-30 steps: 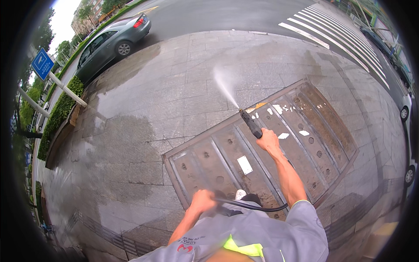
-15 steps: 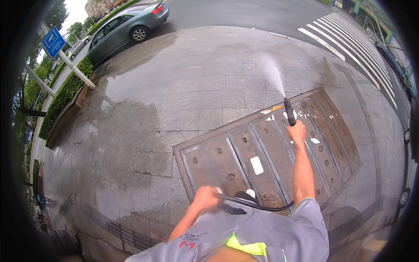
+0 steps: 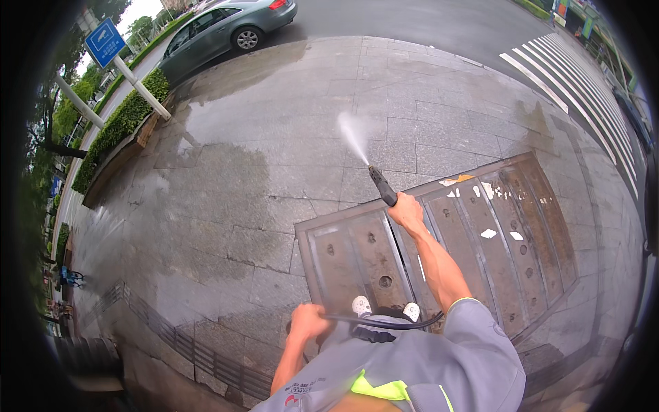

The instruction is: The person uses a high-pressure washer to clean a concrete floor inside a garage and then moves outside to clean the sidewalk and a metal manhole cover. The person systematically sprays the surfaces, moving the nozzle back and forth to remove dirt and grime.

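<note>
My right hand [image 3: 408,209] is wrapped round the grip of a black pressure washer gun [image 3: 382,185], held out ahead with its nozzle angled forward and left. A white water spray [image 3: 353,136] fans from the tip onto the paving [image 3: 302,130]. My left hand [image 3: 309,321] closes on a black hose [image 3: 371,321] in front of my waist; the hose runs across my body toward my right forearm. Beneath me lies a brown metal cover [image 3: 353,254] of several panels, on which my white shoes [image 3: 362,305] stand. White and orange scraps [image 3: 458,180] lie near its far edge.
A grey car [image 3: 230,31] is on the road at the far left. A blue sign [image 3: 104,42] on a pole rises beside a hedge planter [image 3: 127,127]. A striped crosswalk [image 3: 583,93] lies far right. A dark drain strip [image 3: 206,353] crosses the near left paving.
The gun and my right hand have swung left, carrying the spray from beyond the cover's far edge to paving further left. My left hand still grips the hose. The whole view has shifted slightly.
</note>
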A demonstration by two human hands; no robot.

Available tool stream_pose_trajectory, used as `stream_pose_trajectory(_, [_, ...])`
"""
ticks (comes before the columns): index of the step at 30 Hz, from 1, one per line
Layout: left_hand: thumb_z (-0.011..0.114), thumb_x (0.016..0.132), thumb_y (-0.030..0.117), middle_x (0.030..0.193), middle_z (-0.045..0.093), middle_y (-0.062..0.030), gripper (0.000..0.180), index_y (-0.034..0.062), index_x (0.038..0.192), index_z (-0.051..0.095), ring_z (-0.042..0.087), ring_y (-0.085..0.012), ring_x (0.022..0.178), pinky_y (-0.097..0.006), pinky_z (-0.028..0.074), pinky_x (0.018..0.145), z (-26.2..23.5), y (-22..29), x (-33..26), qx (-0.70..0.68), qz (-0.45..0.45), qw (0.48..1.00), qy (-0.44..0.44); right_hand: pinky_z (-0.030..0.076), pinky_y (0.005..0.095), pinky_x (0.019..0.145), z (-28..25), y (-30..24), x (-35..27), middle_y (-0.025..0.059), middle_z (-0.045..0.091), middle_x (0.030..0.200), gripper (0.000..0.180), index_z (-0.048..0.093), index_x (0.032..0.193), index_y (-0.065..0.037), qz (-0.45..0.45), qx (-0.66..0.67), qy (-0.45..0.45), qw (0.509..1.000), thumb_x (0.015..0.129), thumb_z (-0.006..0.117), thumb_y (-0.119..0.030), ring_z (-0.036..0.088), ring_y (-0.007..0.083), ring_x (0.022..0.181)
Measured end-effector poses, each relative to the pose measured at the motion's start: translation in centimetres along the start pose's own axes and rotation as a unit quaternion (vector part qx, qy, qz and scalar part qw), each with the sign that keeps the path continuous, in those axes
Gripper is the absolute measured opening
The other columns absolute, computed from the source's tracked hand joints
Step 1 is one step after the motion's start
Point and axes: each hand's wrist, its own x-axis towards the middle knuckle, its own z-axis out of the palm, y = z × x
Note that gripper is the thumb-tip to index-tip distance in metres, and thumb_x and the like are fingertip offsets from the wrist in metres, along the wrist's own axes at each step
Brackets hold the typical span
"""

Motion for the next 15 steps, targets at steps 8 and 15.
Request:
stream_pose_trajectory(8, [0.078,0.072,0.045,0.075,0.07,-0.0219,0.037,0.0082,0.078,0.078,0.069,-0.0425,0.076,-0.047,0.056,0.073,-2.7,-1.6,-1.5,-0.02,-0.063,0.996,0.059,0.055,0.0538,0.091,2.3,-8.2,5.4,0.0261,0.073,0.105,0.033,0.07,0.11,-0.003,-0.068,0.05,0.035,0.996,0.081,0.062,-0.016,0.07,0.046,0.103])
stream_pose_trajectory(15, [0.08,0.068,0.032,0.06,0.062,-0.0183,0.026,0.0071,0.068,0.074,0.064,-0.0361,0.058,-0.044,0.051,0.06,-1.8,-1.1,-1.3,-0.044,-0.03,0.989,0.139,0.057,0.0515,0.088,1.1,-8.9,10.4,0.0241,0.074,0.107,0.034,0.071,0.11,-0.001,-0.043,0.073,0.082,0.993,0.08,0.068,-0.016,0.07,0.0435,0.106])
